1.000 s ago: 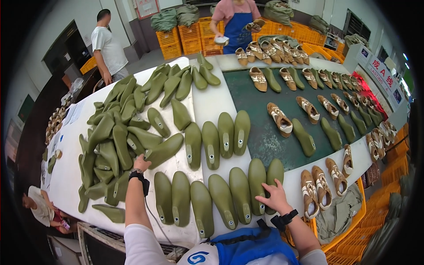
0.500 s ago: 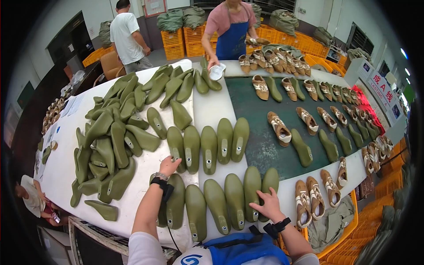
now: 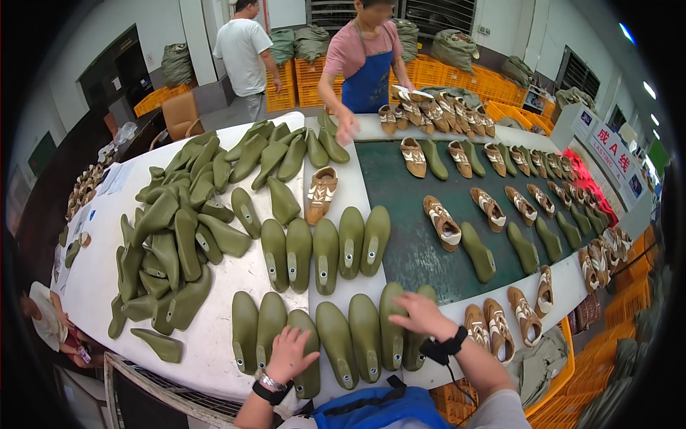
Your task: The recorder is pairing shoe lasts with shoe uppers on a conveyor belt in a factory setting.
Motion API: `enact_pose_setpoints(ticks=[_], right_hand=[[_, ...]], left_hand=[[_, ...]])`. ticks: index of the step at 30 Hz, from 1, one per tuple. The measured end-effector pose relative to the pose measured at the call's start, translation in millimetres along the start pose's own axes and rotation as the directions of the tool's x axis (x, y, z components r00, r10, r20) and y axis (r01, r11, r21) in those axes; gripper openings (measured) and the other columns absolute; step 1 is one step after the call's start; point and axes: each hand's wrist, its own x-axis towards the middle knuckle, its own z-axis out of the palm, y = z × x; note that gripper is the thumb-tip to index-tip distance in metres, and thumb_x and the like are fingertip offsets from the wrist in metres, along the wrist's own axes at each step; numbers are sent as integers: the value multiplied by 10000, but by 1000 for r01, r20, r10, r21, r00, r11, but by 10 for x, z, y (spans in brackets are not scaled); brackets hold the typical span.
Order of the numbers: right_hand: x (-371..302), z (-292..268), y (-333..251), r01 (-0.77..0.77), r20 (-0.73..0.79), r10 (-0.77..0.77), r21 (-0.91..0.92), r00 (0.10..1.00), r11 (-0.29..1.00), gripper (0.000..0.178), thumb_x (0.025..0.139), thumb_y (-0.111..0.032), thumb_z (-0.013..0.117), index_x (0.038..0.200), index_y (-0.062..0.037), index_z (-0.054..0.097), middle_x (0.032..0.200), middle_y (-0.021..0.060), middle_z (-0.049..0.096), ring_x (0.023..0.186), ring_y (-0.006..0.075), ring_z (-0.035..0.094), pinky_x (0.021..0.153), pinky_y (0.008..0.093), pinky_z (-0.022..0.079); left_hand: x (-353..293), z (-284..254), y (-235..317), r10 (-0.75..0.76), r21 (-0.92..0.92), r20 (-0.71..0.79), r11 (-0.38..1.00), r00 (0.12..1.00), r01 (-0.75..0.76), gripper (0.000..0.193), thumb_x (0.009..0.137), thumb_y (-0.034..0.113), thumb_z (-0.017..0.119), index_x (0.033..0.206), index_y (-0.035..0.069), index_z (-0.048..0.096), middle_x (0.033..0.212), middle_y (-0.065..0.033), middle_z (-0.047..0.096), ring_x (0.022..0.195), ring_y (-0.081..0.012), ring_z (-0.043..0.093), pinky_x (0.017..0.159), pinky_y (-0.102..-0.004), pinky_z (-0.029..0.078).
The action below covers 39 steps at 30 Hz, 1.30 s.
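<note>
Table (image 3: pixel 211 347), near edge: left hand (image 3: pixel 286 356) spread over one last (image 3: pixel 307 379); right hand (image 3: pixel 425 316), likewise spread, at two rightmost lasts (image 3: pixel 391 350); contact unconfirmed.

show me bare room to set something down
Free: white tabletop between the heaped green lasts and the near row; green mat between its far and middle shoe rows. Crowded: the heap, and near row under left hand and right hand.

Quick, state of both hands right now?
Left hand: open, over green lasts in the near row; contact unclear.
Right hand: open, over the lasts at that row's right end.
</note>
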Motion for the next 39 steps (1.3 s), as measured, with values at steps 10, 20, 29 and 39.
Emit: enact_pose_setpoints(ticks=[10,20,29,39], right_hand=[[2828,156,-129,65,144,-25,-277,989,959,315,792,-179,573,1098,-114,607,1012,145,636,956,296,606,773,413,499],[4119,1257,-48,-401,104,411,-108,906,910,584,767,-387,624,1295,-268,403,1102,96,620,1042,293,580,842,455,441],[3629,496,253,-30,-198,144,486,970,873,264,752,-183,621,968,-50,546,760,112,625,678,223,617,622,356,491],[3071,461,158,-113,14,112,99,994,989,374,770,-183,584,1134,-101,561,1061,164,622,996,311,589,853,402,471]], left_hand=[[-229,451,8,-94,-144,24,985,995,96,573,718,417,697,1164,83,563,1306,-246,379,1184,-485,348,938,-512,395],[-408,238,145,-206,-311,170,917,964,251,583,730,262,711,1219,26,498,1376,-256,303,1249,-519,238,1008,-505,326],[-183,-388,199,-233,-389,-136,906,963,164,416,760,169,690,1122,15,556,1077,-202,580,1026,-377,530,887,-415,432],[-585,-396,550,-92,-305,-70,950,993,66,443,746,158,693,1135,12,540,1052,-206,584,997,-375,540,862,-410,444]])
